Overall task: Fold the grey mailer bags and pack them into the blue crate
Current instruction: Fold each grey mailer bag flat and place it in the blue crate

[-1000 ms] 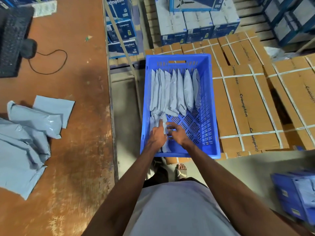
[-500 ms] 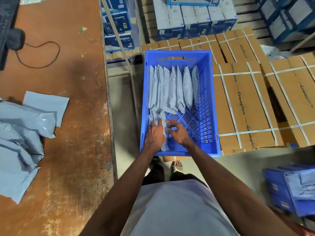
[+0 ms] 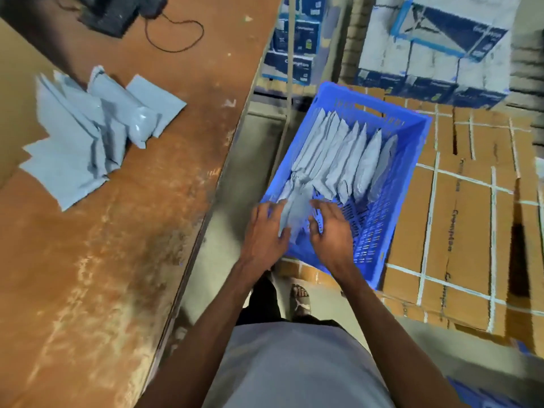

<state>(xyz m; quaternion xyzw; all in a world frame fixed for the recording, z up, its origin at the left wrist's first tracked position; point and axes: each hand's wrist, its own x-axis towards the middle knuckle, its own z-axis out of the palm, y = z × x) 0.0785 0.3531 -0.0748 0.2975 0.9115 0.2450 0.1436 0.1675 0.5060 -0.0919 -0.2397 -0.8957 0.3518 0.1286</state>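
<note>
Both hands [image 3: 297, 228] pinch one folded bag [image 3: 297, 210] in the crate [image 3: 412, 148]; let go early, it may unfold and topple the row [image 3: 344, 160].

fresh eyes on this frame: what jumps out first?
The blue crate at centre right, with a row of folded grey bags standing on edge inside. At its near left corner the left hand and right hand flank one more bag. On the brown table at left lies a loose pile of bags.
</note>
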